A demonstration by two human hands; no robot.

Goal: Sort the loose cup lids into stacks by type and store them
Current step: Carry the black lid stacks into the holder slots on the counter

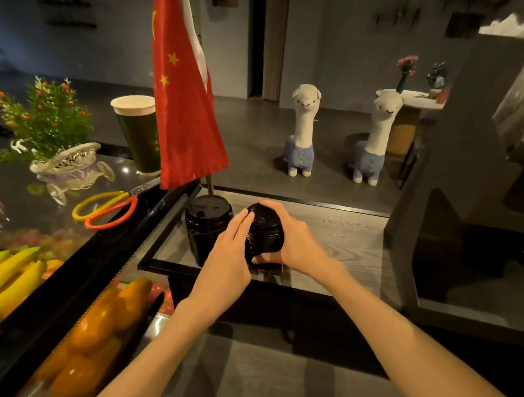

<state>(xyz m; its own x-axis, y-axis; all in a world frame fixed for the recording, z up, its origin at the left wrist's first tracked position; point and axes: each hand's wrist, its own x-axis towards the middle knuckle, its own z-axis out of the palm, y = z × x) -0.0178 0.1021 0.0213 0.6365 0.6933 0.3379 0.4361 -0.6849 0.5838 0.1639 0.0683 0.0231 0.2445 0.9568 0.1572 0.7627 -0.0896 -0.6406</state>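
On the counter (331, 235), both hands (295, 241) around seemingly stacked black lids (264, 234).

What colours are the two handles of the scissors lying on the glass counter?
On the scissors, one handle loop is yellow and the other is orange-red; the head view shows this best.

A tilted stack of black lids (264, 234), with another upright black stack (207, 224) apparently touching at nine o'clock.

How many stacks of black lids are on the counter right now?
2. One lid stack stands upright on the wooden counter, left of the hands. The other stack, tilted, is gripped by the right hand, with the left hand against it.
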